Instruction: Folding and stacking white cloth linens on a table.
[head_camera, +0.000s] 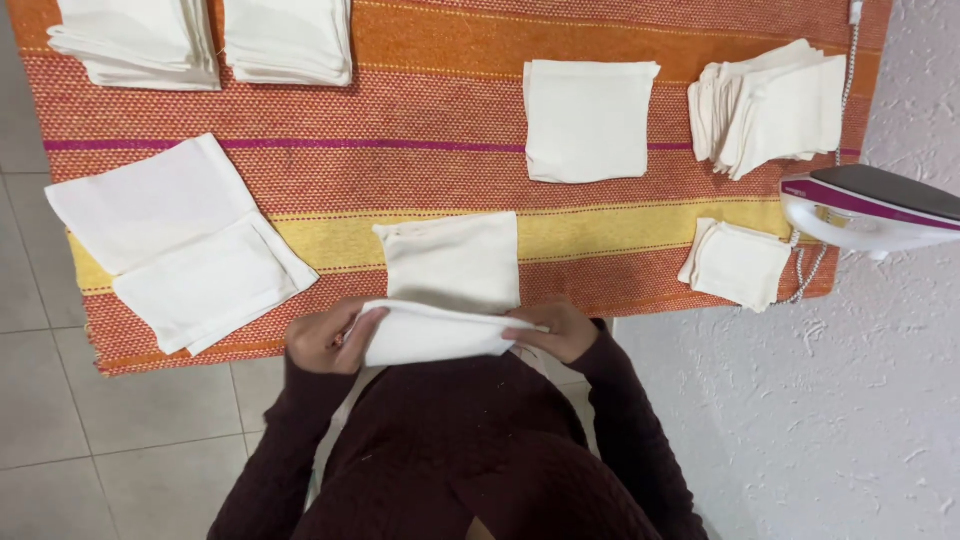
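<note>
Head view: the left hand (322, 340) and right hand (553, 330) each pinch an end of a white cloth (432, 333) at the near edge of the striped board (420, 110). Its long axis runs left-right between them, both hands equally near.

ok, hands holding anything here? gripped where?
Yes: a white cloth, folded over. The left hand grips its left end and the right hand its right end, at the near edge of the striped ironing surface.
</note>
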